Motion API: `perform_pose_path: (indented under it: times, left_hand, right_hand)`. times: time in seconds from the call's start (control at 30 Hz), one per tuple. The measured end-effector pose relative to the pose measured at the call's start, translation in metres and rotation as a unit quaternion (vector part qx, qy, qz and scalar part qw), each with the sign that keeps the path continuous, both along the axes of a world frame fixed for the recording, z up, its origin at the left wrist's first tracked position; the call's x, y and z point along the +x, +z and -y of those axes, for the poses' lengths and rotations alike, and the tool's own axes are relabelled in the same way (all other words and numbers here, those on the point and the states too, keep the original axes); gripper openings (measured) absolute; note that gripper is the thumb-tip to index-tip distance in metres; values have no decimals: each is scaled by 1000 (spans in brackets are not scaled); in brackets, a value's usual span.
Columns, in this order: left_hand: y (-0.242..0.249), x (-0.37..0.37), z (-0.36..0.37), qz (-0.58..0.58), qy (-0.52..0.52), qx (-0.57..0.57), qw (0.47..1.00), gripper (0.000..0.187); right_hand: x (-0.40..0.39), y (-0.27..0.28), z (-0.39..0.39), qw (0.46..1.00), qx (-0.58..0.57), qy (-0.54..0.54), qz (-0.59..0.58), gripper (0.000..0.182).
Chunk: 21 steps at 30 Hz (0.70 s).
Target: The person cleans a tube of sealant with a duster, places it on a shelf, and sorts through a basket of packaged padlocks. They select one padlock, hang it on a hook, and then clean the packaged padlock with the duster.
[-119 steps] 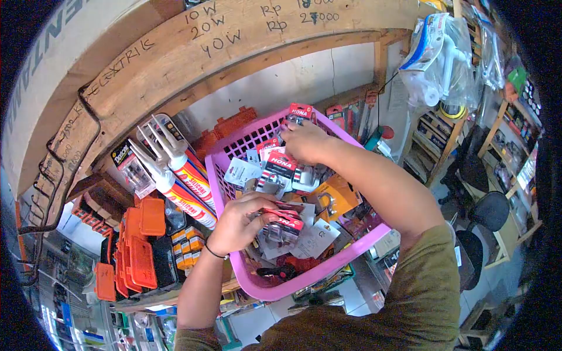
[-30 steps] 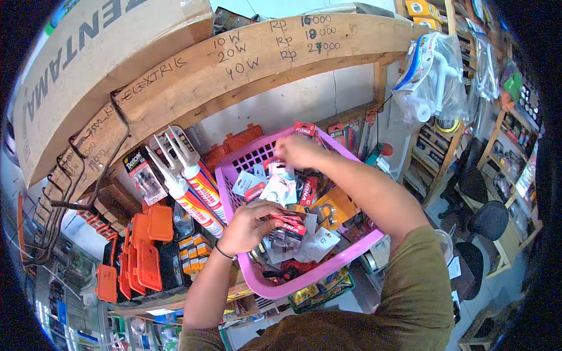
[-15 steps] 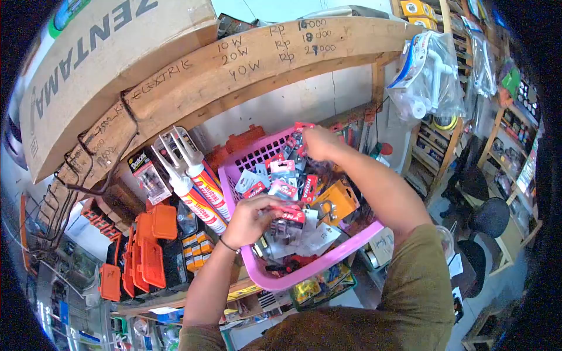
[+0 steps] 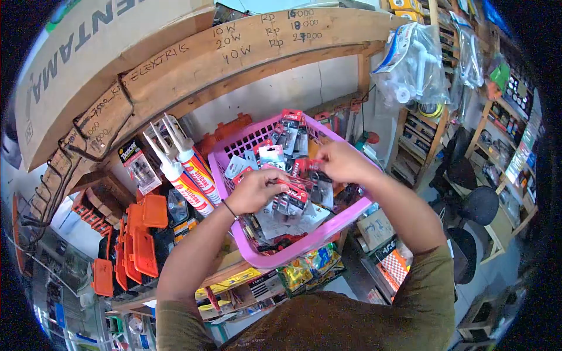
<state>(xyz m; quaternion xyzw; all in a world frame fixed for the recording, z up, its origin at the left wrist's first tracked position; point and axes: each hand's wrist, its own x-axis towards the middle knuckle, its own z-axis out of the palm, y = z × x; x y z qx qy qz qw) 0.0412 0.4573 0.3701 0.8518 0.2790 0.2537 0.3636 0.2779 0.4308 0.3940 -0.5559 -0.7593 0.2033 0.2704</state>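
A pink plastic basket (image 4: 316, 250) holds many small carded packs, several with red HONA tops. Inside it, my left hand (image 4: 256, 190) is closed on a red-topped blister pack (image 4: 290, 202) with clear plastic below its header. My right hand (image 4: 342, 164) pinches the edge of another red HONA pack (image 4: 303, 168) right beside the first. Its contents are partly covered by my fingers. Against the basket's far wall leans a red-topped pack (image 4: 291, 126), apart from both hands. White cards (image 4: 293, 224) lie under the left hand's pack.
Silicone tubes (image 4: 193, 190) stand left of the basket, near a carded pack (image 4: 139, 169) and orange cases (image 4: 143, 251). A wooden beam (image 4: 252, 52) with handwritten prices spans the back. Bagged white pipe fittings (image 4: 417, 70) hang at right, near a dark chair (image 4: 480, 205).
My right hand has come back from the basket's far rim toward my left hand and now grips a red pack. A pack now leans at the far wall. The view has shifted slightly.
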Motion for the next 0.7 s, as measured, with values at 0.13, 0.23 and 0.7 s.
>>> perform_pose_path:
  times: [0.13, 0.23, 0.7]
  left_hand:
    - [1, 10, -1, 10, -9, 19, 1000, 13]
    - [-1, 9, -1, 21, -7, 47, 999, 20]
    - [-9, 15, -23, 37, 20, -207, 977, 38]
  right_hand:
    - [8, -20, 1, 989, 85, -62, 105, 20]
    - [3, -23, 1, 982, 48, -115, 144, 23]
    - [10, -12, 8, 986, 6, -115, 117, 29]
